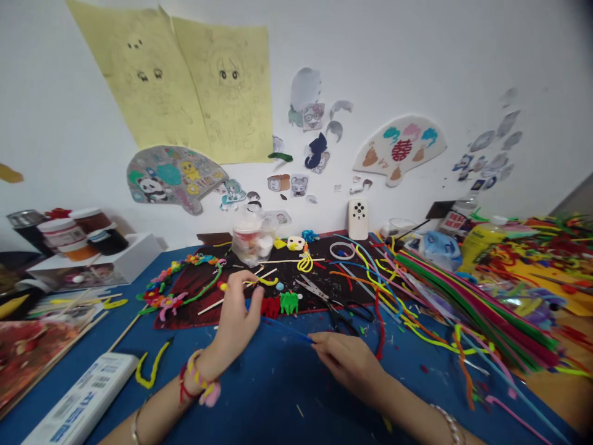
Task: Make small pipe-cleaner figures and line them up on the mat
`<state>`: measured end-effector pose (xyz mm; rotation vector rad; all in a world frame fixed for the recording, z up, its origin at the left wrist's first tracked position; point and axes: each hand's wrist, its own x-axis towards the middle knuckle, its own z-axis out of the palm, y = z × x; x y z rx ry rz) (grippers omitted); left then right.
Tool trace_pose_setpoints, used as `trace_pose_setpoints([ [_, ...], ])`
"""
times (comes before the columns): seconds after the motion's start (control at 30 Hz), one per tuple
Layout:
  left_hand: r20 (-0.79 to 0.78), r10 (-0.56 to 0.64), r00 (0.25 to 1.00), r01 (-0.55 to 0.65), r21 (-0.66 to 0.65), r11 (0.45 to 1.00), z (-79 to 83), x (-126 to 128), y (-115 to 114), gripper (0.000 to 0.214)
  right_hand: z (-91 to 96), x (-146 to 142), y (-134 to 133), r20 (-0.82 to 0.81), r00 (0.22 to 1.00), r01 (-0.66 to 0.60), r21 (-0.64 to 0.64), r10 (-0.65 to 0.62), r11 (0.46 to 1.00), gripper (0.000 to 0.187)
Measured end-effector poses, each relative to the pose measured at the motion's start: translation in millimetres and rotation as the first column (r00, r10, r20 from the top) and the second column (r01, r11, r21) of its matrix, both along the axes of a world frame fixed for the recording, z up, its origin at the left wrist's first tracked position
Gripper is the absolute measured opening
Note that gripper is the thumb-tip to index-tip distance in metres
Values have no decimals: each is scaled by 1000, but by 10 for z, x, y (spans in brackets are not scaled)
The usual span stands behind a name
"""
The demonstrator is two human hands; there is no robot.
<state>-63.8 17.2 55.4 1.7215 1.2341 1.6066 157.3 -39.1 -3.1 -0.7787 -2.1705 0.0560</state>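
Observation:
A blue pipe cleaner (pixel 287 330) stretches between my two hands, slightly blurred. My right hand (pixel 349 361) pinches its near end between thumb and fingers. At the other end, my left hand (pixel 238 318) is curled, with the blue strand passing behind its thumb; part of that grip is hidden. Just beyond the left hand lie a red zigzag pipe cleaner piece (pixel 271 307) and a green one (pixel 290 303). Black-handled scissors (pixel 331 303) rest open on the dark mat (pixel 185 309), beyond my right hand.
A bundle of coloured pipe cleaners (pixel 482 303) spreads across the right side. A white box (pixel 83 402) lies at front left, near a bent yellow pipe cleaner (pixel 152 368). A colourful flower garland (pixel 171 284) curves behind. A yellow bottle (pixel 482 244) stands at back right.

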Motion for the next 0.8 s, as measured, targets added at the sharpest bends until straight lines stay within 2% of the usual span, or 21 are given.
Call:
trace_pose_setpoints([
  [0.03,-126,-106,986,109,15,994,67,-6,-59,24,4,6,-5,18,1000,-23,-9,23,1000,13],
  [0.07,-247,-218,944,219,-24,975,124,-7,-123,28,13,10,-13,37,998,-46,-10,46,999,13],
  [0.13,-416,-447,792,414,-173,894,188,3,-246,32,45,10,-30,65,994,-93,5,93,996,13],
  [0.23,-434,-664,610,559,-358,748,168,34,-355,17,98,8,-37,75,985,-160,43,156,986,15],
  [0.3,-391,-745,541,583,-463,667,125,62,-373,20,130,33,-2,62,988,-144,58,140,988,15],
  [0.33,-367,-765,529,574,-509,641,105,78,-372,25,145,62,30,45,995,-86,51,84,995,14],
  [0.4,-311,-767,561,536,-570,623,74,107,-361,29,172,164,119,8,989,149,-2,-149,989,12],
  [0.47,-247,-738,628,510,-585,630,39,131,-344,27,184,316,224,93,900,435,-97,-427,895,13],
  [0.5,-217,-720,659,505,-581,638,17,140,-333,25,181,403,275,185,848,521,-122,-497,845,16],
  [0.53,-192,-700,688,503,-569,650,-9,148,-320,23,172,489,321,262,806,575,-133,-531,807,17],
  [0.6,-166,-658,735,493,-535,686,-65,158,-291,20,138,639,393,372,761,620,-172,-532,766,20],
  [0.7,-134,-604,786,473,-500,726,-123,166,-252,13,89,768,441,453,733,649,-246,-507,720,27],
  [0.8,-91,-580,810,469,-493,733,-125,167,-232,8,81,793,430,505,715,668,-288,-483,687,34],
])
